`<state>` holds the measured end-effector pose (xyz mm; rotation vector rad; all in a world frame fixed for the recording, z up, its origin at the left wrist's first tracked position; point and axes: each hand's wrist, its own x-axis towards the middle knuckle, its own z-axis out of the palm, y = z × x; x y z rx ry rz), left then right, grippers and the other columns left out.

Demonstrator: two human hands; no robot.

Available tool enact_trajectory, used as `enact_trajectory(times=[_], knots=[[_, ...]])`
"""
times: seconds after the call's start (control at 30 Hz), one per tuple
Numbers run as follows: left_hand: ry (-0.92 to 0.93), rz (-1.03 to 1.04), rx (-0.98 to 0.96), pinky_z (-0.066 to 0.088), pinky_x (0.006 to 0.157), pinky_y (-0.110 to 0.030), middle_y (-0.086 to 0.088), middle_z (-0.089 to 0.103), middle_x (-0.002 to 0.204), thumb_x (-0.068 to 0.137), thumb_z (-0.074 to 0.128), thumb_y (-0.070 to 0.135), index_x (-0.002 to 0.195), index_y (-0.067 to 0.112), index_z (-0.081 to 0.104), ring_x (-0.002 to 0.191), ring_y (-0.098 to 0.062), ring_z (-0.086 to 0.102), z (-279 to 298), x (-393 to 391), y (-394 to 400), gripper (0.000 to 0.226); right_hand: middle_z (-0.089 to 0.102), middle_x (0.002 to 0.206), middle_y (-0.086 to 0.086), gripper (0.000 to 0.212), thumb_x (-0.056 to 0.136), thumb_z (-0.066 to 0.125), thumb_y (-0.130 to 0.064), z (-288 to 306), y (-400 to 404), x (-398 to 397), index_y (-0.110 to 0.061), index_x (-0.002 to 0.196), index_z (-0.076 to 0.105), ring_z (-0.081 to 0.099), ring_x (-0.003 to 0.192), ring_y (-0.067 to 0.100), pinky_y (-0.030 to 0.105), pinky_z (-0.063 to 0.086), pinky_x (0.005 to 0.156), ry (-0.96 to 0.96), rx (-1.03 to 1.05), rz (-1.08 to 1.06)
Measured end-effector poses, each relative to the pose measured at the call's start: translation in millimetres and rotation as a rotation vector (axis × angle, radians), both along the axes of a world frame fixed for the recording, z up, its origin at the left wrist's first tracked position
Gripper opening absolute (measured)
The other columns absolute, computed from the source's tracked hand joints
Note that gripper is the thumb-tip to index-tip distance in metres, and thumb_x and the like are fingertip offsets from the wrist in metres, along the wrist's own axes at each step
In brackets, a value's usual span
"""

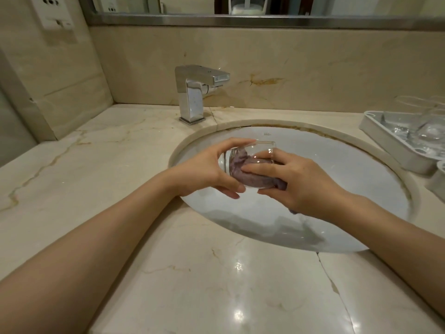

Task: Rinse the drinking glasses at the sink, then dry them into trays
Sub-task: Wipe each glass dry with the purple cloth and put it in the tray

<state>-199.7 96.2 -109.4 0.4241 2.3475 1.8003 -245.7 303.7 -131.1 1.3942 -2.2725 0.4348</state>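
Note:
A clear drinking glass (261, 148) lies on its side above the white sink basin (337, 165). My left hand (207, 168) grips the glass by its base end, fingers over the top and thumb below. My right hand (298, 182) holds a purple-grey cloth (243, 174) and has part of it pushed inside the glass through its mouth. A corner of the cloth hangs out under my right palm. A white tray (375, 133) at the far right holds clear glasses (431, 121).
A square chrome faucet (195, 92) stands behind the basin on the beige marble counter (96, 165); no water runs. A second white tray's corner (437, 182) shows at the right edge. A mirror frame and a wall socket sit above.

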Motion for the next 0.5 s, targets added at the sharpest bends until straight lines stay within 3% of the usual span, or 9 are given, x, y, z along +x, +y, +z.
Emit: enact_trajectory(times=[0.07, 0.17, 0.2, 0.27, 0.37, 0.43, 0.5], knots=[[0.014, -0.007, 0.001, 0.06, 0.069, -0.036, 0.0, 0.052, 0.129, 0.07, 0.073, -0.017, 0.134, 0.035, 0.05, 0.092, -0.022, 0.07, 0, 0, 0, 0.085, 0.063, 0.118, 0.007, 0.05, 0.072, 0.071, -0.026, 1, 0, 2, -0.022, 0.121, 0.066, 0.066, 0.087, 0.033, 0.043, 0.058, 0.064, 0.001, -0.012, -0.009], [0.103, 0.011, -0.11, 0.061, 0.068, -0.034, 0.009, 0.043, 0.133, 0.073, 0.075, -0.009, 0.137, 0.038, 0.045, 0.096, -0.022, 0.067, -5, -1, 6, 0.084, 0.059, 0.119, -0.004, 0.048, 0.075, 0.077, -0.021, 2, -1, 5, -0.027, 0.121, 0.065, 0.062, 0.099, 0.023, 0.035, 0.053, 0.081, -0.204, -0.062, -0.034], [0.153, 0.031, -0.165, 0.06, 0.07, -0.031, 0.007, 0.041, 0.135, 0.074, 0.076, -0.006, 0.138, 0.037, 0.042, 0.097, -0.024, 0.066, -8, -2, 7, 0.085, 0.058, 0.115, -0.012, 0.048, 0.076, 0.08, -0.019, 3, -2, 6, -0.033, 0.119, 0.064, 0.06, 0.1, 0.014, 0.027, 0.049, 0.086, -0.336, -0.092, -0.052], [0.306, 0.065, -0.326, 0.054, 0.082, -0.02, -0.003, 0.042, 0.132, 0.073, 0.077, -0.002, 0.14, 0.038, 0.037, 0.104, -0.028, 0.061, -13, -3, 7, 0.088, 0.064, 0.1, -0.022, 0.044, 0.074, 0.081, -0.017, 7, -3, 9, -0.043, 0.104, 0.062, 0.061, 0.091, -0.002, 0.011, 0.043, 0.081, -0.69, -0.199, -0.045], [0.532, 0.056, -0.586, 0.042, 0.092, -0.016, -0.003, 0.04, 0.12, 0.074, 0.078, 0.001, 0.138, 0.042, 0.027, 0.109, -0.014, 0.05, -14, -4, 3, 0.091, 0.074, 0.084, -0.015, 0.032, 0.078, 0.075, -0.012, 13, -3, 8, -0.035, 0.097, 0.066, 0.069, 0.079, 0.0, 0.01, 0.05, 0.068, -1.191, -0.348, 0.036], [0.587, 0.072, -0.622, 0.04, 0.092, -0.017, 0.0, 0.038, 0.119, 0.074, 0.079, 0.002, 0.137, 0.042, 0.027, 0.106, -0.008, 0.045, -11, -4, 2, 0.092, 0.074, 0.084, -0.014, 0.032, 0.079, 0.074, -0.011, 15, -2, 6, -0.034, 0.1, 0.065, 0.07, 0.078, 0.002, 0.011, 0.05, 0.065, -1.242, -0.366, 0.047], [0.586, 0.099, -0.548, 0.044, 0.091, -0.017, 0.0, 0.042, 0.12, 0.07, 0.081, 0.002, 0.135, 0.044, 0.033, 0.106, -0.008, 0.049, -9, -4, 3, 0.091, 0.073, 0.082, -0.018, 0.038, 0.077, 0.076, -0.011, 14, -4, 7, -0.038, 0.1, 0.064, 0.068, 0.079, -0.003, 0.007, 0.048, 0.067, -1.165, -0.387, 0.063]])
